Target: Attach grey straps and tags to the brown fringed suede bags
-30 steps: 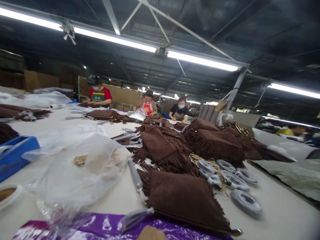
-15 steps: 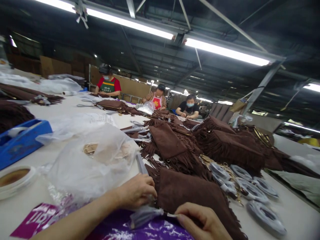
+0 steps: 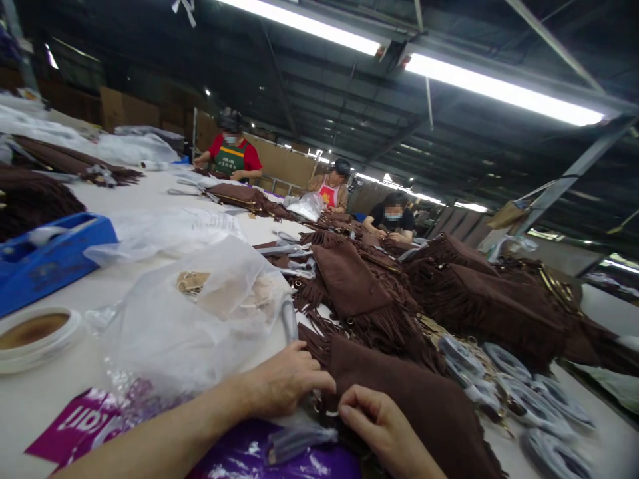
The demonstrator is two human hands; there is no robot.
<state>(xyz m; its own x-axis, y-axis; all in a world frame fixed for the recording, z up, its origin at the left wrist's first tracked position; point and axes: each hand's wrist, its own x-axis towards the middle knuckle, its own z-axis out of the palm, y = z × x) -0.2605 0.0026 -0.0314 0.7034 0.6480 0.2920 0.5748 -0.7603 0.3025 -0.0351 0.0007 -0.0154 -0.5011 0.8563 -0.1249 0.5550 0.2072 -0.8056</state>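
A dark brown fringed bag [image 3: 399, 392] lies on the table under both my hands. My left hand [image 3: 292, 380] is at the bag's left edge, fingers curled and thumb side towards the right hand; what its fingertips hold is hidden. Facing it, my right hand [image 3: 374, 419] has thumb and forefinger pinched together close to a small metal ring [image 3: 317, 401] on the bag's edge. Just below the hands, a strap end wrapped in clear plastic [image 3: 302, 442] rests on shiny purple plastic [image 3: 229, 452].
Crumpled white plastic bags [image 3: 184, 319] lie left of my hands, near a blue tape dispenser [image 3: 54, 256] and a tape roll [image 3: 37, 336]. More fringed bags [image 3: 349, 276] are piled ahead. Plastic-wrapped coiled straps [image 3: 554, 452] sit at right. Several people [image 3: 237, 156] work across the table.
My hands have come closer together at the bag's edge. The right hand has moved off the wrapped strap end, where it pinched a pale strip. The view has turned slightly left.
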